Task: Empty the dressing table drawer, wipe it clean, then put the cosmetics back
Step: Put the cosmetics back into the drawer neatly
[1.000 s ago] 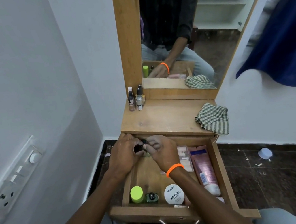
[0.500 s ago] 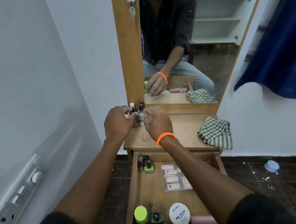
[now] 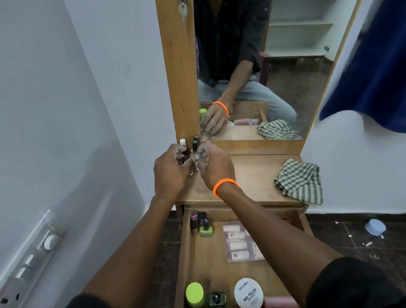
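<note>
The wooden drawer (image 3: 185,256) stands pulled open below the dressing table top (image 3: 258,177). In it lie a green nail polish bottle (image 3: 206,230), a pack of pale sachets (image 3: 238,245), a green-lidded jar (image 3: 194,294), a dark green bottle (image 3: 216,300), a white round nail polish box (image 3: 248,293) and a pink tube (image 3: 280,301). Both hands are over the top's back left corner, beside standing small bottles (image 3: 195,142). My right hand (image 3: 215,164) pinches a silver-capped small bottle (image 3: 197,156). My left hand (image 3: 170,172) is closed on a dark small bottle (image 3: 185,159), mostly hidden.
A green checked cloth (image 3: 298,181) lies crumpled on the right of the table top, hanging over its edge. The mirror (image 3: 260,53) rises behind. A white wall with a switch panel (image 3: 26,264) is close on the left. A blue curtain (image 3: 380,61) hangs at the right.
Both hands have lifted from the drawer's back left corner up to the table top's back left corner, carrying small bottles. The view has tilted upward.
</note>
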